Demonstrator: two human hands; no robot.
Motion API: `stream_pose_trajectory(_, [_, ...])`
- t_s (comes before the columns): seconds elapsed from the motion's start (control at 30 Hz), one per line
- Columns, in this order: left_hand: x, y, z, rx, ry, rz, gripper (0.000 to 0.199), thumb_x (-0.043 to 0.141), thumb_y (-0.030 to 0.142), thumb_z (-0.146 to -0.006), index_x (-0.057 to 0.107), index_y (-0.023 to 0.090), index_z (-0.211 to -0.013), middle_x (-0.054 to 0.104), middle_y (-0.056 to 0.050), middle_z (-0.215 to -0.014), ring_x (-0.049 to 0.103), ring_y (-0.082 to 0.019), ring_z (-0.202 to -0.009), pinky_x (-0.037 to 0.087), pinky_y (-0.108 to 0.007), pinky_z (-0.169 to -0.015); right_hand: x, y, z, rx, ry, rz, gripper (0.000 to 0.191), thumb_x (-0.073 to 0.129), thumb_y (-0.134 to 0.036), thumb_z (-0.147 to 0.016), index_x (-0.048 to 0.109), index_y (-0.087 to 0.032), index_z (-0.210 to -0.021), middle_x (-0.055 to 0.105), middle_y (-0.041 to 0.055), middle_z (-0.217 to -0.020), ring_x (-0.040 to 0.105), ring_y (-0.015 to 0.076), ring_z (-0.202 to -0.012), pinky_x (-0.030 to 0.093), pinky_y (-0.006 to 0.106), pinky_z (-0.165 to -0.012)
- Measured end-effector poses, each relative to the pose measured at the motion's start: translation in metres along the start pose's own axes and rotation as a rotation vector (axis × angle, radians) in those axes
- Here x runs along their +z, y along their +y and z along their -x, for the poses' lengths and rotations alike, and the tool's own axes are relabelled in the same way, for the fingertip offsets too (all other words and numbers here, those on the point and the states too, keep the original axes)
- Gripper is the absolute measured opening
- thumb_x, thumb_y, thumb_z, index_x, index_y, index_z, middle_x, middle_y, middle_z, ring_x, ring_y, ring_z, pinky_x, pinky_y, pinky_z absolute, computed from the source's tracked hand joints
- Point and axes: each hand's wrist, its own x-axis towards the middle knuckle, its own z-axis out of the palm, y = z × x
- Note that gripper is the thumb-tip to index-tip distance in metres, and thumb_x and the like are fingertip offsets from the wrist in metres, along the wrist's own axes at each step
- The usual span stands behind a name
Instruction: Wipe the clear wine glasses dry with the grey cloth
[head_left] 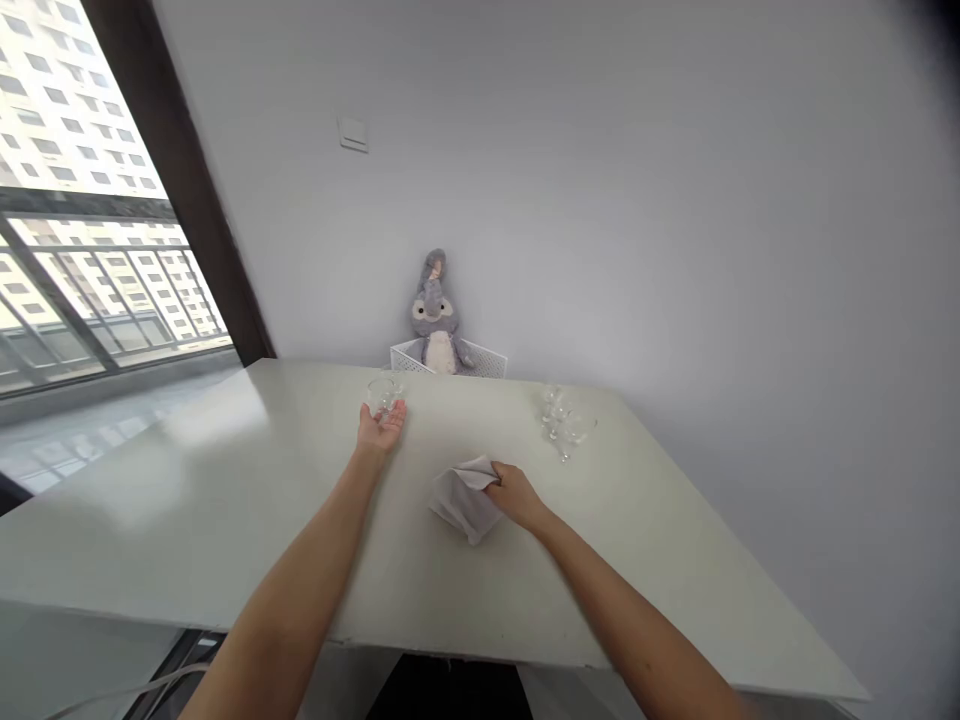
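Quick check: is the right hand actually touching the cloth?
Touching. The head view shows it: the right hand grips the cloth at its right edge, with no gap between them.

Plenty of room on the left: the worktop [202,500] lies bare from the left grip [381,428] out to the far-left edge. Straight ahead of that grip, the clear glass cup [381,391] blocks the way, right at the fingers. A middle lane runs between cup and glass cluster [559,415], but the cloth [465,502] in the right grip [517,493] sits across its near end. Beyond the far edge, basket [491,364] and wall [637,250] close things off.
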Motion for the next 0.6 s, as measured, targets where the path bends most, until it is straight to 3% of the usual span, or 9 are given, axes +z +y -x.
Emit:
stream_pose_trajectory(0.13, [0.0,-0.001,0.007,0.027,-0.007,0.013,0.028,0.041,0.045,-0.083,0.035,0.019,-0.092,0.053,-0.014,-0.101,0.06,-0.021,-0.093,0.055,-0.031,-0.064,-0.006,-0.009,-0.01,0.124,0.112,-0.422,0.02,0.053,-0.032,-0.068,0.06,-0.015,-0.073,0.06,0.0002,-0.067,0.051,0.0133,-0.061,0.035,0.023,-0.054])
stream_pose_trajectory(0.3, [-0.002,-0.025,0.032,0.018,-0.122,-0.044,0.016,0.053,0.03,-0.079,0.044,0.017,-0.081,0.058,-0.009,-0.088,0.06,-0.021,-0.092,0.054,-0.031,-0.072,-0.02,-0.012,-0.029,0.358,0.403,-1.016,0.035,0.06,-0.047,-0.063,0.057,-0.014,-0.074,0.058,0.0006,-0.058,0.05,0.0129,-0.052,0.036,0.023,-0.046])
stream_pose_trajectory(0.43, [-0.014,-0.053,0.053,0.062,-0.382,-0.25,0.016,0.06,0.022,-0.073,0.049,0.017,-0.084,0.061,-0.005,-0.083,0.061,-0.02,-0.091,0.049,-0.034,-0.079,-0.019,-0.014,-0.034,0.304,0.645,-1.077,0.03,0.063,-0.042,-0.061,0.052,-0.016,-0.071,0.051,-0.0038,-0.053,0.046,0.0104,-0.049,0.036,0.021,-0.043])
stream_pose_trajectory(0.6, [-0.027,-0.071,0.065,0.124,-0.476,-0.362,0.027,0.066,0.024,-0.069,0.049,0.02,-0.089,0.062,-0.001,-0.084,0.061,-0.02,-0.091,0.046,-0.034,-0.081,-0.004,-0.016,-0.024,0.214,0.747,-0.935,0.029,0.064,-0.037,-0.06,0.043,-0.019,-0.069,0.042,-0.0085,-0.054,0.042,0.0078,-0.049,0.037,0.02,-0.046])
